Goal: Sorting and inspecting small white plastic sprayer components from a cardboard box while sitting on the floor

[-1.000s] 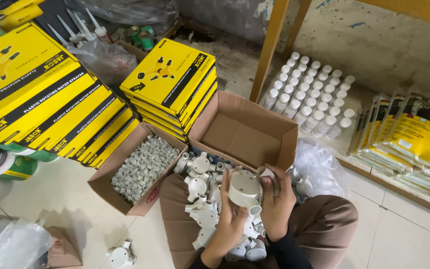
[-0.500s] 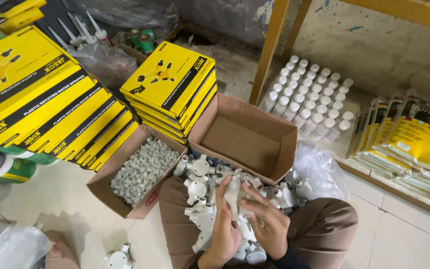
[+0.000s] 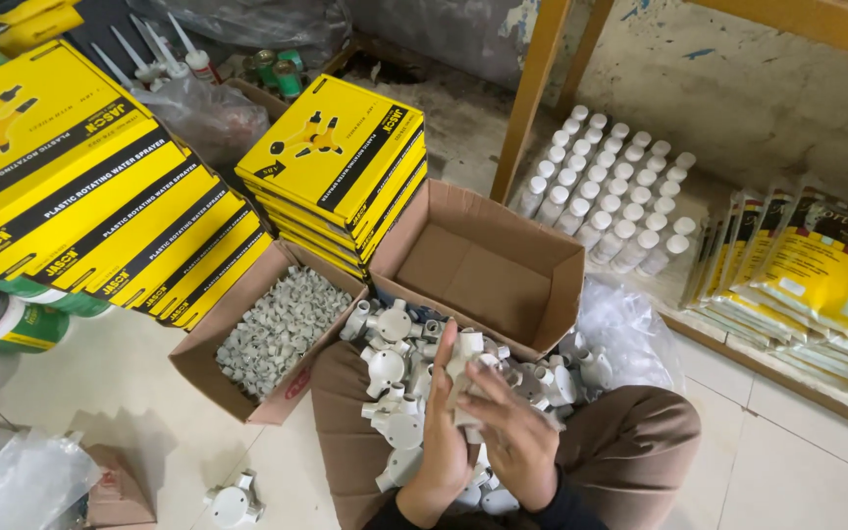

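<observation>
White tiled floor (image 3: pixel 149 412) crowded with yellow boxes (image 3: pixel 100 216) and cartons.

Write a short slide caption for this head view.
Both hands grip a white junction box over a lapful of fittings, beside an empty carton.

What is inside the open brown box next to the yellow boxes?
The small cardboard box is full of little grey plastic clips. They hide the bottom, so anything underneath them cannot be seen.
</observation>
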